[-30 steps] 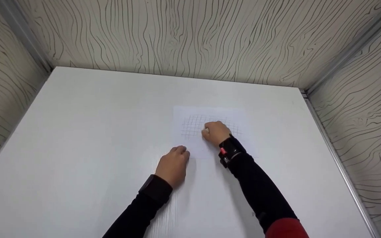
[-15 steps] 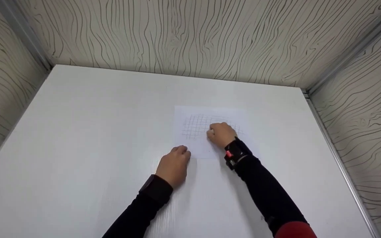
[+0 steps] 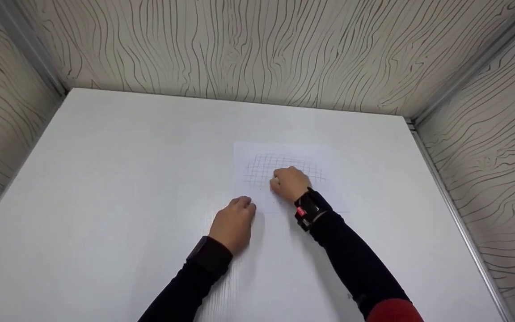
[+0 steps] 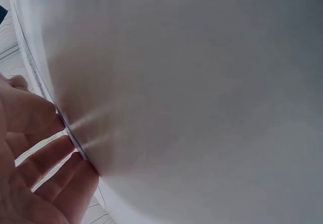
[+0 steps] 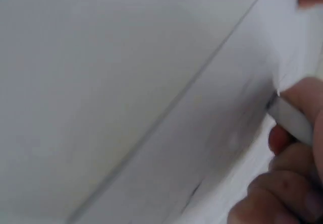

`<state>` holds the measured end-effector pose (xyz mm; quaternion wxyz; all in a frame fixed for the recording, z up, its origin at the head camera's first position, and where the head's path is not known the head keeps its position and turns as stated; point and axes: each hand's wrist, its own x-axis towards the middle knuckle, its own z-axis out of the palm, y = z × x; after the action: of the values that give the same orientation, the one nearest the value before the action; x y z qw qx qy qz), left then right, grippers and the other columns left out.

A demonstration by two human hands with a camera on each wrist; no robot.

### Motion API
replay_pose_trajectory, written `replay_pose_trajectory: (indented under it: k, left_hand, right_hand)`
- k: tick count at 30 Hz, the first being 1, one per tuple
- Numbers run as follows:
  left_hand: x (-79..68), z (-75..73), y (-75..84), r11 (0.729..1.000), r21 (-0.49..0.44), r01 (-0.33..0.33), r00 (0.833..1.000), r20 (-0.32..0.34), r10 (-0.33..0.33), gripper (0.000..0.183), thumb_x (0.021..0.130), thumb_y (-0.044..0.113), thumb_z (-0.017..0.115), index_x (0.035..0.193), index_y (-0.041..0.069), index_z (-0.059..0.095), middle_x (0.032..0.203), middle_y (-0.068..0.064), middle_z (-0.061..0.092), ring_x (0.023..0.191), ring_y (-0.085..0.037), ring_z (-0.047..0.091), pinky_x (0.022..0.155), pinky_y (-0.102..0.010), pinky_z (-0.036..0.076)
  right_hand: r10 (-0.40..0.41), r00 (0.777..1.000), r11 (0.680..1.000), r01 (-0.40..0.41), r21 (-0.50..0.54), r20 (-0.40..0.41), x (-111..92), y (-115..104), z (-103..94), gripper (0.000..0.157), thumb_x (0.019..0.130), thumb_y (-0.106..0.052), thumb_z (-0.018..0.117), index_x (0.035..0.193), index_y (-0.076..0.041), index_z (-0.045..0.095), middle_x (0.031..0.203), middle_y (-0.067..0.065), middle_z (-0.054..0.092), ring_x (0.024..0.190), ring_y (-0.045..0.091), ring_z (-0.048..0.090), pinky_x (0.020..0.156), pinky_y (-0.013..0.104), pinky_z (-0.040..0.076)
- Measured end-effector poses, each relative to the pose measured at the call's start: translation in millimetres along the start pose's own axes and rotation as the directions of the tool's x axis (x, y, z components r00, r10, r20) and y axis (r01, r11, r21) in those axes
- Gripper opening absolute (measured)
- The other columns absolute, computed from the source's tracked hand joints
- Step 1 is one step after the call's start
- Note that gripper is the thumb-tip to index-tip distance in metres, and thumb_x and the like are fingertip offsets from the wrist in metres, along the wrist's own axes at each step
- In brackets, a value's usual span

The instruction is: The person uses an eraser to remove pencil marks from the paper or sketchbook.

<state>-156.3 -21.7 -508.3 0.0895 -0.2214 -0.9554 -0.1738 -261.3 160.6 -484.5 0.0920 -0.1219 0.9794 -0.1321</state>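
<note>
A white sheet of paper (image 3: 333, 197) lies on the white table, bearing a hand-drawn pencil grid (image 3: 259, 166). My right hand (image 3: 291, 183) is over the lower middle of the grid, its fingers curled round a white eraser (image 5: 292, 121). The eraser's tip is smudged dark and sits right at the paper in the right wrist view. The part of the drawing beneath that hand is hidden. At the sheet's lower left corner my left hand (image 3: 233, 227) rests with its fingertips down on the paper's edge, its fingers slightly bent and holding nothing.
The white table (image 3: 128, 179) extends widely around the sheet. Panels with a wood-grain pattern (image 3: 235, 53) enclose it at the back and both sides, with a metal strip (image 3: 467, 235) along the right edge. A small dark speck lies near the right sleeve.
My right hand shifted a little right, then back left over the grid, with the eraser in its grip. The left hand stayed in place at the paper's corner.
</note>
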Motion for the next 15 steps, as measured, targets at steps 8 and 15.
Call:
replay_pose_trajectory:
  k: [8, 15]
  left_hand:
    - [0.3, 1.8, 2.2, 1.0, -0.015, 0.009, 1.0, 0.024, -0.008, 0.022, 0.089, -0.005, 0.064, 0.109, 0.0, 0.074, 0.118, -0.014, 0.069, 0.114, -0.031, 0.067, 0.083, -0.041, 0.061]
    - [-1.0, 0.7, -2.0, 1.0, -0.012, 0.023, 1.0, 0.015, -0.022, 0.023, 0.089, -0.005, 0.065, 0.11, 0.001, 0.074, 0.118, -0.013, 0.068, 0.114, -0.031, 0.066, 0.084, -0.042, 0.061]
  right_hand:
    - [0.079, 0.996, 0.997, -0.08, -0.02, -0.048, -6.5, 27.7, -9.2, 0.032, 0.098, -0.019, 0.061, 0.07, -0.011, 0.048, 0.067, 0.003, 0.047, 0.068, 0.022, 0.049, 0.062, 0.035, 0.04]
    - [0.002, 1.0, 0.999, -0.001, 0.053, -0.006, -17.5, 27.1, -2.1, 0.029, 0.097, -0.023, 0.061, 0.071, -0.012, 0.055, 0.065, -0.001, 0.05, 0.066, 0.018, 0.05, 0.06, 0.031, 0.039]
